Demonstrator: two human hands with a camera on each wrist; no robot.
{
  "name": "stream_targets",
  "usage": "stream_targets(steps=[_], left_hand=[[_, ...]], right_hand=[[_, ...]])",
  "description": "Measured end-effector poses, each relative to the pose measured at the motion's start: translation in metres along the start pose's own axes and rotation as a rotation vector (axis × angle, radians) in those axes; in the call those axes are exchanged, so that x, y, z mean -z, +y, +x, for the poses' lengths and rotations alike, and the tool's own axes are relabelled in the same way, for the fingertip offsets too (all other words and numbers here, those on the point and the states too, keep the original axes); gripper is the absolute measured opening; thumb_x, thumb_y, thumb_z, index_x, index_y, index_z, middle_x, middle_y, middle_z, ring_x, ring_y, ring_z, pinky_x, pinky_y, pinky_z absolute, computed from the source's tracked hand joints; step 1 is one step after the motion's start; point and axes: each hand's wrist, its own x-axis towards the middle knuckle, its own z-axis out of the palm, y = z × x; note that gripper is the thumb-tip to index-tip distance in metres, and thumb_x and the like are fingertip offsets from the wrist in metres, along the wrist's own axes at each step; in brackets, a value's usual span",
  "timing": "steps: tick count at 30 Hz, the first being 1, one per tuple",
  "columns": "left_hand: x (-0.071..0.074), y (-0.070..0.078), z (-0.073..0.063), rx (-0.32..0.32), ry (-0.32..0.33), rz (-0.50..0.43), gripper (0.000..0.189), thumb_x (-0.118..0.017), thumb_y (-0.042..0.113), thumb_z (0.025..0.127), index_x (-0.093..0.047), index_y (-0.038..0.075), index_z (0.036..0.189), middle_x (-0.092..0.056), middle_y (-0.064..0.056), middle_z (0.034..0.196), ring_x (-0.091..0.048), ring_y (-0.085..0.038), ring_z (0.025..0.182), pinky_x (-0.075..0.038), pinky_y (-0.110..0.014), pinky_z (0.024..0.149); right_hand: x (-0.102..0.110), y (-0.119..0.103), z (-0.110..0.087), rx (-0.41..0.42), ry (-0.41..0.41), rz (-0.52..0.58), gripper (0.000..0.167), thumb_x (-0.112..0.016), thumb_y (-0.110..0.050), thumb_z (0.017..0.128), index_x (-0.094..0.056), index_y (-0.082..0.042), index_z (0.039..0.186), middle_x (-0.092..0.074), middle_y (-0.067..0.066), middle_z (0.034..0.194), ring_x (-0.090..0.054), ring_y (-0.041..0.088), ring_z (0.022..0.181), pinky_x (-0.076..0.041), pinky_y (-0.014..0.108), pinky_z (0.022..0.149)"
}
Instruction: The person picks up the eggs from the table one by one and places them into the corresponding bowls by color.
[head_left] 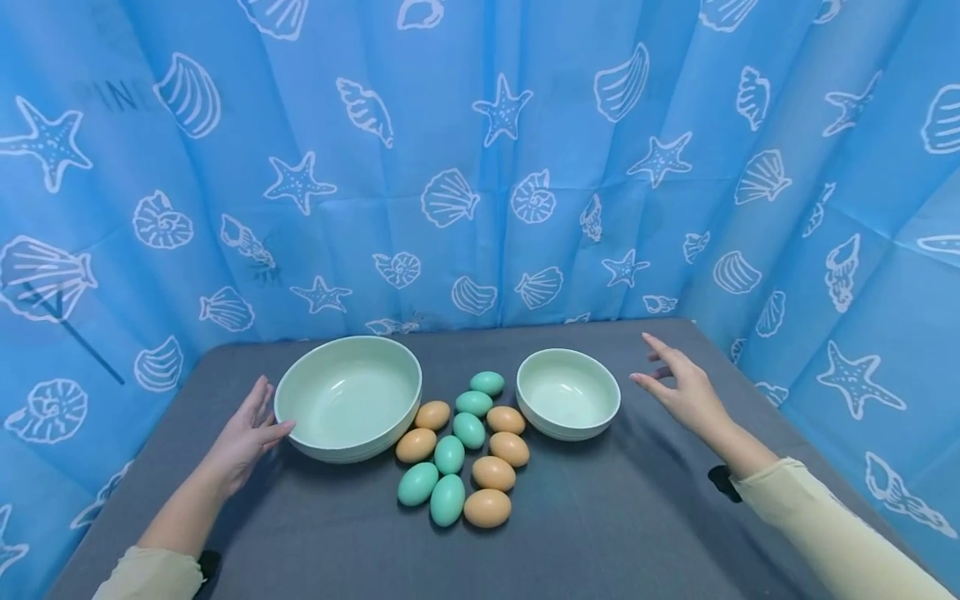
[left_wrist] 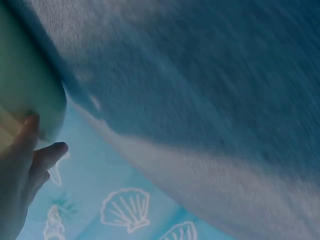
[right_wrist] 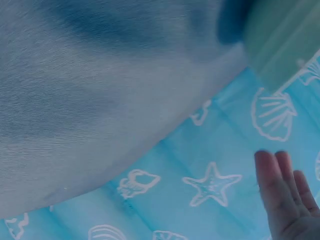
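Observation:
My left hand (head_left: pixel 243 437) is at the left side of the large pale green bowl (head_left: pixel 352 400), its thumb over the rim's edge. In the left wrist view its fingers are spread beside the bowl wall (left_wrist: pixel 35 80); whether they touch it I cannot tell. My right hand (head_left: pixel 686 392) hovers to the right of the small pale green bowl (head_left: pixel 567 390), apart from it and holding nothing. Both bowls stand upright with nothing inside. Between them lie several green eggs (head_left: pixel 447 500) and several brown eggs (head_left: pixel 487 508) in loose, slanting rows.
A grey cloth covers the table (head_left: pixel 585 533). Behind it and along the sides hangs a blue curtain (head_left: pixel 495 208) printed with white shells and starfish. The table's back edge runs close behind the bowls.

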Motion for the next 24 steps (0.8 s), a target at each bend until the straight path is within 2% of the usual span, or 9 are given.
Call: stream_targets(steps=[3,8,11,16,19,24], left_hand=[[-0.001,0.0,0.002,0.013,0.0,-0.022,0.096,-0.057,0.009,0.099,0.025,0.02,0.149,0.024,-0.007,0.157,0.012,-0.036,0.144,-0.012,-0.057,0.114],[-0.001,-0.001,0.004,0.034,-0.004,-0.039,0.092,-0.054,0.008,0.1,0.023,0.02,0.15,0.021,-0.006,0.158,0.011,-0.034,0.144,-0.011,-0.057,0.115],[-0.001,-0.002,0.005,0.041,-0.011,-0.072,0.09,-0.052,0.008,0.101,0.022,0.021,0.15,0.021,-0.005,0.158,0.012,-0.032,0.145,-0.01,-0.056,0.115],[-0.001,-0.001,0.005,0.051,-0.006,-0.101,0.086,-0.049,0.008,0.102,0.02,0.021,0.151,0.02,-0.002,0.158,0.013,-0.03,0.144,-0.009,-0.057,0.115],[-0.001,0.001,0.005,0.055,0.001,-0.095,0.084,-0.048,0.008,0.102,0.019,0.02,0.151,0.019,-0.003,0.158,0.013,-0.03,0.145,-0.009,-0.057,0.115],[-0.003,0.001,0.004,0.064,0.013,-0.085,0.085,-0.05,0.008,0.102,0.018,0.02,0.151,0.018,-0.004,0.158,0.012,-0.029,0.145,-0.01,-0.057,0.115]], right_hand=[[0.0,-0.009,-0.002,0.027,0.008,0.044,0.067,-0.066,-0.017,0.094,-0.033,0.001,0.149,-0.055,0.031,0.12,-0.061,0.045,0.097,-0.057,0.051,0.07],[-0.003,-0.023,-0.005,0.012,-0.034,0.171,0.065,-0.064,-0.016,0.096,-0.031,-0.002,0.151,-0.056,0.029,0.117,-0.064,0.041,0.096,-0.058,0.039,0.06],[-0.007,-0.032,-0.008,0.0,-0.074,0.268,0.065,-0.062,-0.013,0.097,-0.029,-0.003,0.152,-0.055,0.028,0.118,-0.066,0.028,0.094,-0.058,0.035,0.057],[-0.015,-0.042,-0.013,0.019,-0.129,0.392,0.063,-0.061,-0.009,0.096,-0.031,-0.003,0.151,-0.055,0.029,0.116,-0.064,0.002,0.086,-0.057,0.035,0.057],[-0.021,-0.045,-0.016,0.038,-0.147,0.43,0.06,-0.062,-0.007,0.096,-0.034,-0.001,0.149,-0.056,0.029,0.115,-0.063,0.001,0.086,-0.057,0.036,0.057],[-0.031,-0.05,-0.021,0.06,-0.191,0.484,0.059,-0.065,-0.004,0.092,-0.04,0.004,0.145,-0.058,0.03,0.114,-0.063,0.006,0.087,-0.058,0.037,0.058]])
